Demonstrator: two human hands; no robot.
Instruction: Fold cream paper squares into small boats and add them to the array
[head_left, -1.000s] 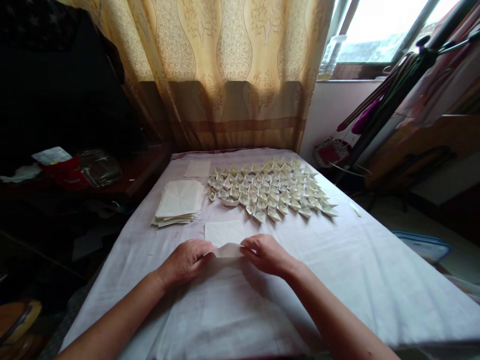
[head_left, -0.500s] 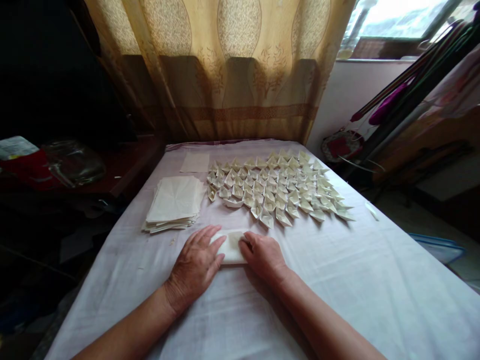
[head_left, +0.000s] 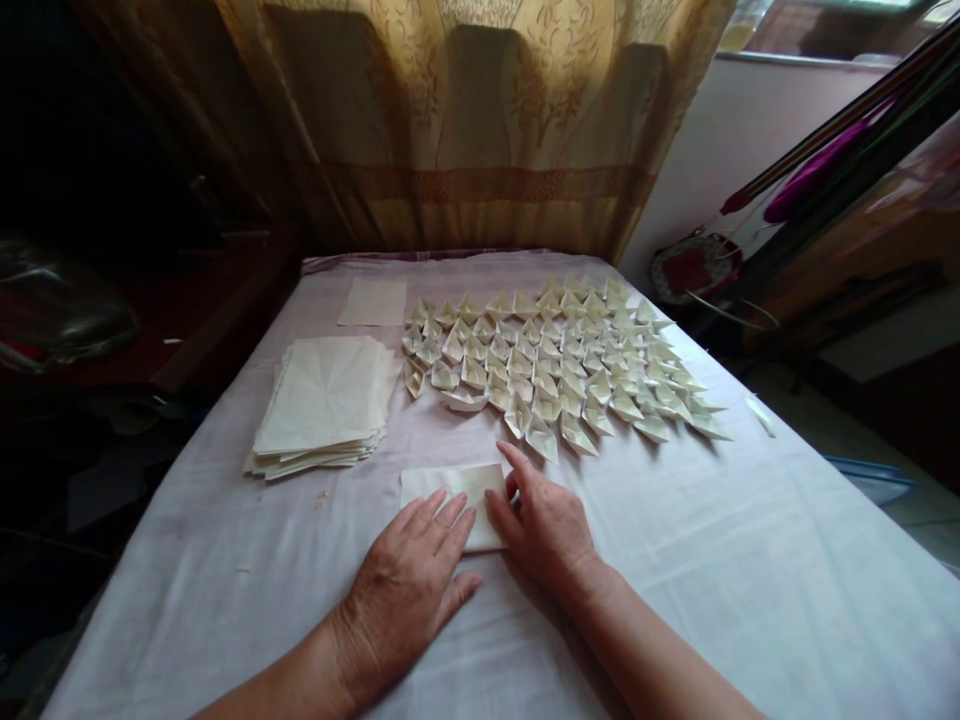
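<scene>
A folded cream paper sheet [head_left: 450, 484] lies flat on the white cloth in front of me. My left hand [head_left: 409, 580] rests on its near left part, fingers stretched out flat. My right hand [head_left: 544, 520] presses on the sheet's right edge with the fingers extended, the forefinger along that edge. Neither hand grips anything.
A stack of cream paper sheets [head_left: 322, 400] sits to the left. Several folded paper boats [head_left: 555, 365] lie in rows beyond my hands. A single sheet [head_left: 373, 301] lies at the far left. The table [head_left: 750, 560] ends at a curtain [head_left: 465, 120]; dark furniture stands left, a rack right.
A second ago both hands pinched the sheet's near edge, lifted. They folded it over and now press it flat. The camera has tilted down and moved closer.
</scene>
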